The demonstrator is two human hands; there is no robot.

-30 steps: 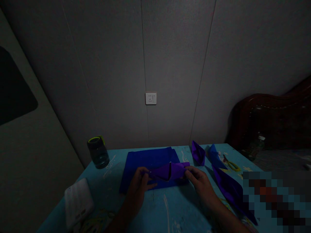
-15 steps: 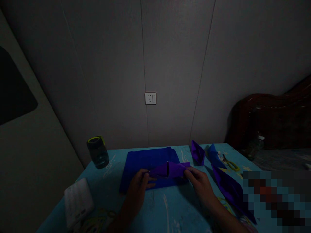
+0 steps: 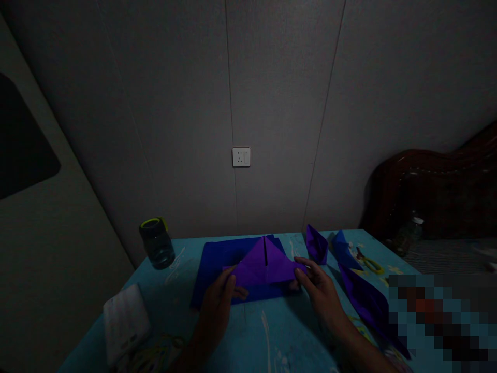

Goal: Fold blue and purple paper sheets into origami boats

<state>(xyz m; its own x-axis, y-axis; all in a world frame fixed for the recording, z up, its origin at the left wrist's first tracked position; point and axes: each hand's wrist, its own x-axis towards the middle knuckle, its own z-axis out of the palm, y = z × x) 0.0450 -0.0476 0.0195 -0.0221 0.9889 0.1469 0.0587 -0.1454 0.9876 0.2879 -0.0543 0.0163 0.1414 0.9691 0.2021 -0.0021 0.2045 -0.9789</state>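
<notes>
Between my two hands is a folded piece of purple paper [image 3: 252, 268], a wide triangle with a slit down its middle and flaps at both ends. My left hand [image 3: 220, 296] pinches its left end, thumb on the near face. The right end is gripped by my right hand [image 3: 316, 285], thumb in front and fingers partly behind. Under and behind the folded paper, dark blue sheets [image 3: 217, 259] lie on the table. To the right stand a small purple paper boat [image 3: 316, 244] and a blue folded paper piece [image 3: 344, 251].
A longer purple folded paper [image 3: 368, 305] lies at the right by yellow-handled scissors [image 3: 370, 265]. On the left are a dark cup [image 3: 157, 246] and a white packet [image 3: 126, 324]. The blue patterned tablecloth [image 3: 248, 336] reaches the wall with its socket [image 3: 241, 157].
The folded purple paper has been tilted up, so its triangular face with the slit now shows taller. Both hands keep hold of its ends and have barely shifted.
</notes>
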